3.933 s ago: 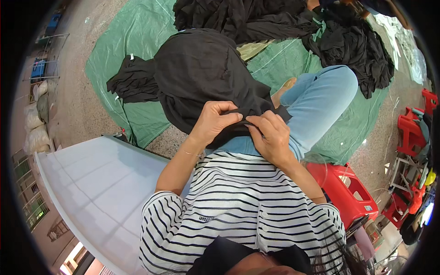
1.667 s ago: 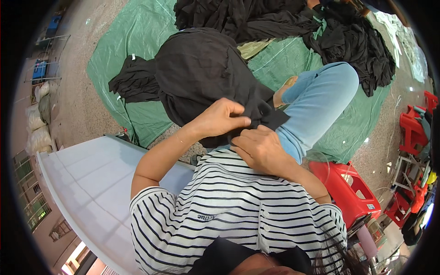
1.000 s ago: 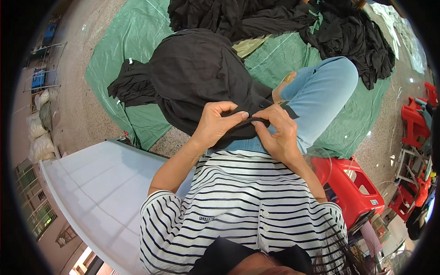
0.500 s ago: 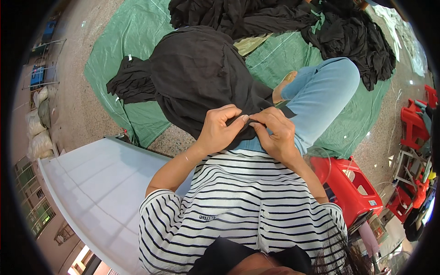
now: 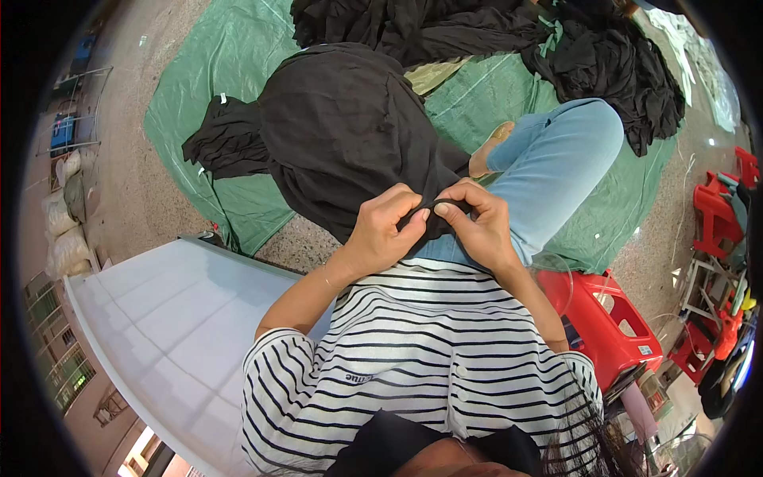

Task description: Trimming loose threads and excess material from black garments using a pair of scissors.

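- Left hand (image 5: pixel 385 230) and right hand (image 5: pixel 477 226) meet fingertip to fingertip, both pinched shut on one edge of the black soft-fabric garment (image 5: pixel 350 135); close grip spacing looks suited to working a small spot on the hem or seam
- Garment bulk drapes over the lap and hangs forward over the green plastic tarp (image 5: pixel 230 71), so only the pinched edge is lifted near the chest, weight carried by the knee, not the fingers
- Raised knee in light blue jeans (image 5: pixel 556 159) sits just right of the hands, acting as a rest for the cloth
- Heap of more black clothing (image 5: pixel 493 32) lies further out on the tarp, well apart from the held piece, likely kept separate from it
- Red plastic stool (image 5: pixel 612 318) under the person, at the right; white flat panel (image 5: pixel 167 326) to the left
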Demonstrator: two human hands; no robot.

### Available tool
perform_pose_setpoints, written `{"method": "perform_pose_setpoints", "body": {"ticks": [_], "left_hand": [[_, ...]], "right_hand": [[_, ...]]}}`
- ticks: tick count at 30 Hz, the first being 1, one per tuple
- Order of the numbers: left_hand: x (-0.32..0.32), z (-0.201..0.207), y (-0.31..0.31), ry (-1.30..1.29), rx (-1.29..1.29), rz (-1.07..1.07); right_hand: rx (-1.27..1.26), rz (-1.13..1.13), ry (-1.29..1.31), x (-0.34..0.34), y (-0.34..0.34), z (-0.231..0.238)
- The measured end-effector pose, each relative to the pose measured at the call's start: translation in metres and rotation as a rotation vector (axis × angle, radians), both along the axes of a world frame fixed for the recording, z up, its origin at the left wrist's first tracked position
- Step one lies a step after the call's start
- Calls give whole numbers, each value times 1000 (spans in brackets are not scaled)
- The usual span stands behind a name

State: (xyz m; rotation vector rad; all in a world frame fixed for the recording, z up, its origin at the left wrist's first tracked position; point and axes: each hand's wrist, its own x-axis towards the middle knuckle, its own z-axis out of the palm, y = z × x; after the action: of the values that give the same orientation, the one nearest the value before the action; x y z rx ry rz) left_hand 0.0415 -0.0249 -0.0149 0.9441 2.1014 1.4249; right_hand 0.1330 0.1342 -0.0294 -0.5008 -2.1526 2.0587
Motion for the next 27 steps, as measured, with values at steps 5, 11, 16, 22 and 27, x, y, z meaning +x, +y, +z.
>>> {"method": "perform_pose_setpoints", "body": {"ticks": [5,11,16,22,27], "left_hand": [[-2,3,-4,83,33,-93],[4,4,2,-229,10,72],[-2,-3,2,-675,-10,258],[-20,-19,-9,-985,-123,58],[-40,-6,10,-827,-247,-209]], "right_hand": [[-93,46,9,3,-2,-10],[-736,28,-155,3,-5,-16],[-591,-15,-179,-1,-1,-9],[371,194,116,-1,-7,17],[623,326,405,-4,-27,19]]}}
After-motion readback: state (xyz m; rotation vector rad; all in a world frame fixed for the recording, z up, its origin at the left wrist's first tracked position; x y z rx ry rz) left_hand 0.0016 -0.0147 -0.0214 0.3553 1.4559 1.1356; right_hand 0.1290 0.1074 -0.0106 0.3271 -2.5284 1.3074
